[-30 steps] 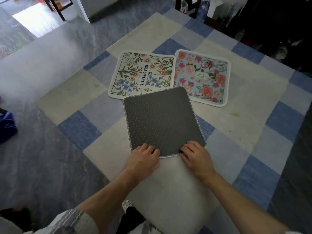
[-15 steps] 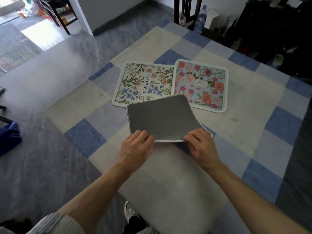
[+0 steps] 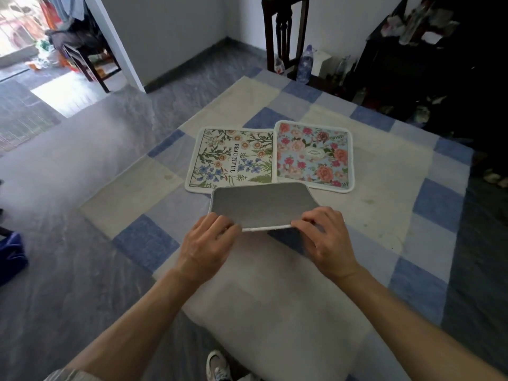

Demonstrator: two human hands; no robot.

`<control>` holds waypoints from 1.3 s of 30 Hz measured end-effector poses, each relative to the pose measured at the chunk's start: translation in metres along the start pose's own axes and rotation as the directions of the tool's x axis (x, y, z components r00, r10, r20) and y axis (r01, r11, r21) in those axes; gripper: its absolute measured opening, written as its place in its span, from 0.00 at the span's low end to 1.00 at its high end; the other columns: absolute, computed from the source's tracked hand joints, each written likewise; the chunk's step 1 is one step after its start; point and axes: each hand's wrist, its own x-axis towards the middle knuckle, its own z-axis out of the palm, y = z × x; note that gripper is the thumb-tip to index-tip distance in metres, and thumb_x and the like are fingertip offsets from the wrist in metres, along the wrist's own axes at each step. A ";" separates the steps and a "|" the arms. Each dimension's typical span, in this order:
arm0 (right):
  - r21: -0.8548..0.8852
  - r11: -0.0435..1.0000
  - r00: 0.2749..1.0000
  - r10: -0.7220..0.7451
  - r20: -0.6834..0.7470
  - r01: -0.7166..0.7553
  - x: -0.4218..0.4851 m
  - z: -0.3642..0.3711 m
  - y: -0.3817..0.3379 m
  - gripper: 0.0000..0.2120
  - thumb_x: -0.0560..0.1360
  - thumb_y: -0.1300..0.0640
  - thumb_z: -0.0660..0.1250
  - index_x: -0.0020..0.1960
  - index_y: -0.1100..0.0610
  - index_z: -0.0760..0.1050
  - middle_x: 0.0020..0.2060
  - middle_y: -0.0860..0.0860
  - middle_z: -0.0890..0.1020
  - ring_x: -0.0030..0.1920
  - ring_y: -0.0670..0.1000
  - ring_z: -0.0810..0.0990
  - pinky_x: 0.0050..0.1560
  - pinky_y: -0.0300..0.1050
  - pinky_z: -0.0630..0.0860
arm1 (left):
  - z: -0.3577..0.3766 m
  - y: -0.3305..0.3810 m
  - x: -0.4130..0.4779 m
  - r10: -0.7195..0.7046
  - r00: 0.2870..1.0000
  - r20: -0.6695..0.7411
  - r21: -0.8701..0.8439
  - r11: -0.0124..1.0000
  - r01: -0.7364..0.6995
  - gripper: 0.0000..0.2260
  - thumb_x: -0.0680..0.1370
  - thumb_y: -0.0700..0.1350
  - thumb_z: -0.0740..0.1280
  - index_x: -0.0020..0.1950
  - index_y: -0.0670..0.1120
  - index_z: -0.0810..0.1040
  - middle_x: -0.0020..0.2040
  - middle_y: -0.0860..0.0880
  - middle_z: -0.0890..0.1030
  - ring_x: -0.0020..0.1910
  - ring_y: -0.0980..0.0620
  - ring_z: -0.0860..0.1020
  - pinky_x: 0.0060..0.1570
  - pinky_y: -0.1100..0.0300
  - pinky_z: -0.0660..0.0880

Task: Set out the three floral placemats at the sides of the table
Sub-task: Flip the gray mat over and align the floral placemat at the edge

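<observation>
A placemat with its grey backing up is lifted at its near edge above the checked tablecloth. My left hand pinches its near left corner and my right hand pinches its near right corner. Its printed face is hidden. Behind it lie two placemats face up, side by side: a white one with wildflowers and the word BEAUTIFUL on the left, and a light blue one with pink roses on the right. The lifted mat's far edge overlaps their near edges.
The table is covered by a blue, grey and cream checked cloth. A dark wooden chair stands at the far side, with bottles beside it. Dark cluttered furniture fills the right. A blue object lies on the floor at left.
Both hands have raised the grey-backed mat's near edge off the table, so it tilts up and looks foreshortened. The head view has lifted to show more of the room.
</observation>
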 end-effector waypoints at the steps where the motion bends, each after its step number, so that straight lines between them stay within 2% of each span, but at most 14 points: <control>1: -0.001 1.000 1.000 0.010 -0.026 -0.010 0.003 -0.004 -0.004 0.10 0.78 0.57 0.65 0.47 0.62 0.83 0.42 0.59 0.81 0.45 0.56 0.74 0.41 0.51 0.70 | -0.006 0.000 0.002 0.004 1.000 -0.019 0.007 1.000 -0.004 0.04 0.78 0.36 0.67 0.46 0.39 0.82 0.43 0.41 0.80 0.37 0.45 0.75 0.36 0.53 0.74; 5: -0.029 0.999 0.993 0.041 -0.115 -0.045 0.013 -0.024 -0.019 0.06 0.76 0.60 0.70 0.48 0.62 0.83 0.43 0.59 0.81 0.44 0.59 0.77 0.41 0.53 0.71 | -0.035 0.000 0.009 0.055 0.995 -0.082 0.009 0.998 -0.054 0.05 0.77 0.36 0.68 0.47 0.38 0.83 0.43 0.41 0.81 0.39 0.44 0.77 0.37 0.51 0.76; 10: -0.085 0.992 0.970 0.077 -0.229 -0.098 0.026 -0.048 -0.041 0.10 0.79 0.57 0.67 0.48 0.63 0.83 0.44 0.58 0.81 0.46 0.57 0.75 0.46 0.48 0.69 | -0.069 0.004 0.017 0.091 0.983 -0.161 0.017 0.996 -0.090 0.05 0.77 0.38 0.69 0.46 0.37 0.83 0.44 0.39 0.81 0.41 0.43 0.78 0.40 0.50 0.76; 14: -0.095 0.989 0.957 0.084 -0.276 -0.115 0.027 -0.063 -0.062 0.07 0.77 0.60 0.69 0.49 0.63 0.83 0.43 0.58 0.81 0.47 0.56 0.75 0.45 0.49 0.68 | -0.085 0.005 0.015 0.095 0.969 -0.228 0.000 0.995 -0.098 0.03 0.75 0.35 0.71 0.47 0.37 0.83 0.45 0.39 0.82 0.42 0.42 0.78 0.42 0.52 0.74; 19: -0.120 0.984 0.961 0.095 -0.261 -0.130 0.020 -0.070 -0.083 0.06 0.76 0.62 0.70 0.50 0.62 0.83 0.43 0.57 0.81 0.47 0.55 0.75 0.45 0.49 0.68 | -0.088 0.000 0.005 0.090 0.964 -0.249 -0.024 0.995 -0.099 0.05 0.76 0.36 0.69 0.50 0.37 0.82 0.46 0.40 0.81 0.44 0.43 0.77 0.45 0.53 0.72; 25: -0.108 0.974 0.961 0.173 -0.214 -0.200 0.006 -0.063 -0.099 0.06 0.75 0.62 0.69 0.50 0.62 0.83 0.44 0.57 0.80 0.46 0.57 0.76 0.44 0.50 0.70 | -0.084 -0.002 -0.010 0.067 0.978 -0.198 -0.086 0.993 -0.086 0.04 0.75 0.36 0.69 0.49 0.38 0.82 0.46 0.40 0.81 0.45 0.43 0.77 0.47 0.54 0.70; 31: -0.125 0.960 0.953 0.221 -0.209 -0.250 -0.001 -0.062 -0.112 0.06 0.75 0.62 0.70 0.50 0.62 0.82 0.43 0.57 0.80 0.45 0.56 0.75 0.43 0.51 0.70 | -0.085 -0.003 -0.016 0.070 0.984 -0.162 -0.128 0.988 -0.091 0.05 0.74 0.35 0.71 0.49 0.38 0.82 0.46 0.40 0.81 0.45 0.42 0.78 0.45 0.51 0.74; 35: -0.134 0.958 0.947 0.220 -0.234 -0.255 0.004 -0.071 -0.125 0.08 0.77 0.59 0.67 0.50 0.62 0.83 0.43 0.57 0.80 0.45 0.56 0.76 0.43 0.52 0.71 | -0.093 -0.006 -0.015 0.082 0.975 -0.209 -0.142 0.983 -0.113 0.06 0.76 0.35 0.68 0.50 0.38 0.82 0.47 0.41 0.81 0.46 0.44 0.76 0.46 0.51 0.73; 39: -0.148 0.956 0.942 0.211 -0.259 -0.255 0.015 -0.085 -0.138 0.07 0.76 0.60 0.69 0.50 0.62 0.83 0.43 0.57 0.81 0.46 0.56 0.77 0.43 0.53 0.72 | -0.105 -0.008 -0.011 0.077 0.958 -0.275 -0.133 0.984 -0.117 0.07 0.76 0.36 0.67 0.52 0.39 0.82 0.47 0.41 0.81 0.47 0.44 0.75 0.47 0.53 0.69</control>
